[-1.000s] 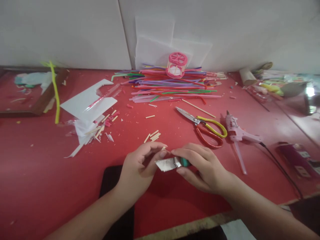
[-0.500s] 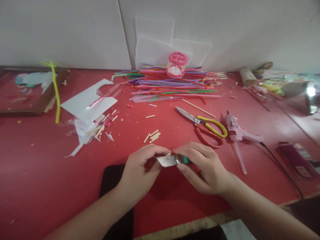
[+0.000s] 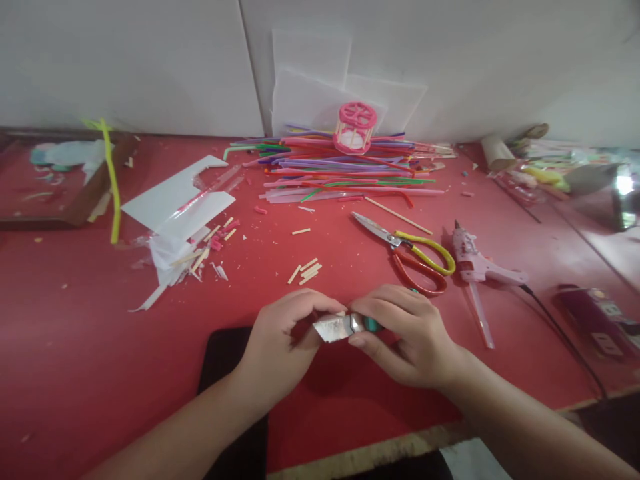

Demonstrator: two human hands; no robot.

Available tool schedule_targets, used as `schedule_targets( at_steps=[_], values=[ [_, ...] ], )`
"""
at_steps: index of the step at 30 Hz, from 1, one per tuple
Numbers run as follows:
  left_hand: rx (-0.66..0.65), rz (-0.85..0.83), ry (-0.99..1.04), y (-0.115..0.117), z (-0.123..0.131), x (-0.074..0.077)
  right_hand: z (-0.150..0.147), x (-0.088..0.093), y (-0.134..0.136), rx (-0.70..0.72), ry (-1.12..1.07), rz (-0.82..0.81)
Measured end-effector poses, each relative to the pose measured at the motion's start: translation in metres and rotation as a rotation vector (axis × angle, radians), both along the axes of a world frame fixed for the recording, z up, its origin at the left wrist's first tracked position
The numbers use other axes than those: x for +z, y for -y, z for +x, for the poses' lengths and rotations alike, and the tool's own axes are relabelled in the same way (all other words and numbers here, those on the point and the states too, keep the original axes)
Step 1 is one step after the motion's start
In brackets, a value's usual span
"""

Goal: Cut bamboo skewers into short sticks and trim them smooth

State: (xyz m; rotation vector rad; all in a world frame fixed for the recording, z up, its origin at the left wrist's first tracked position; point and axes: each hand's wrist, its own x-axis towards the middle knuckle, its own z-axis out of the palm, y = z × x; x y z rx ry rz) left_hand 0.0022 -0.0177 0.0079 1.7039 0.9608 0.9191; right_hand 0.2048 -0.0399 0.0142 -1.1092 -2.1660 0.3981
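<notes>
My right hand point(image 3: 407, 333) is closed around the green handle of a utility knife point(image 3: 334, 329), whose broad metal blade points left. Close against the blade, my left hand point(image 3: 287, 340) is pinched shut on a small wooden stick; only a pale tip shows by the fingertips, and the rest is hidden. Just beyond the hands lie several short wooden sticks point(image 3: 311, 272) on the red table point(image 3: 310, 413). Farther back, a small pink round frame with stick posts point(image 3: 357, 127) stands on a pile of coloured pipe cleaners point(image 3: 345, 179).
Scissors point(image 3: 395, 241) with yellow and red handles and a pink glue gun point(image 3: 470, 260) lie right of centre. White card point(image 3: 170, 200) and scraps sit at left, near a brown tray point(image 3: 75, 217). A black phone-like slab point(image 3: 220, 360) lies under my left forearm.
The knife blade has tilted and dipped slightly, and my left fingertips have shifted a little right along it. Both hands stay in nearly the same place.
</notes>
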Motion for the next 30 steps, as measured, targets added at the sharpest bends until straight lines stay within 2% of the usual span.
schedule_targets(
  at_steps=[14, 30],
  values=[
    [-0.018, -0.001, 0.022, 0.0004, -0.0009, -0.0014, -0.0014, -0.0005, 0.0018, 0.006, -0.005, 0.004],
    [-0.085, 0.094, 0.069, -0.0013, -0.0032, -0.0001, -0.0019, 0.0052, 0.0043, 0.009, -0.052, 0.04]
  ],
)
